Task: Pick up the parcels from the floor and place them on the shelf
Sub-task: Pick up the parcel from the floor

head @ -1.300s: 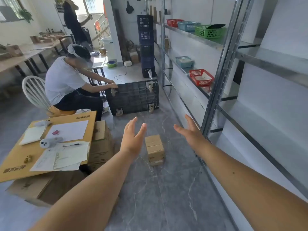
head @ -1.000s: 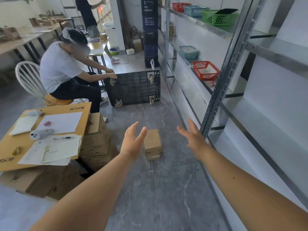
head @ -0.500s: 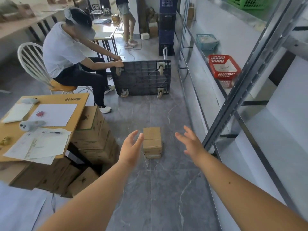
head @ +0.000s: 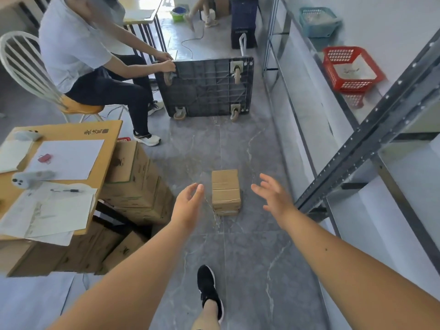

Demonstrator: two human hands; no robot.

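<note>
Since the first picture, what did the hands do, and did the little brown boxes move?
Both hands came down and closer: the left hand and right hand now flank the small stacked brown cardboard parcels, open and not touching. A black shoe stepped into view. The parcels stayed on the grey floor; nothing was grabbed.

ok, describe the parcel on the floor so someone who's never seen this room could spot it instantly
Start at the tall grey metal shelving rack along the right wall, then look at the grey marble-look floor in the aisle beside it. The small brown cardboard parcel sits there alone, between the open left hand and open right hand. Unlike the large stacked cardboard cartons to its left, it is small and freestanding.
</note>
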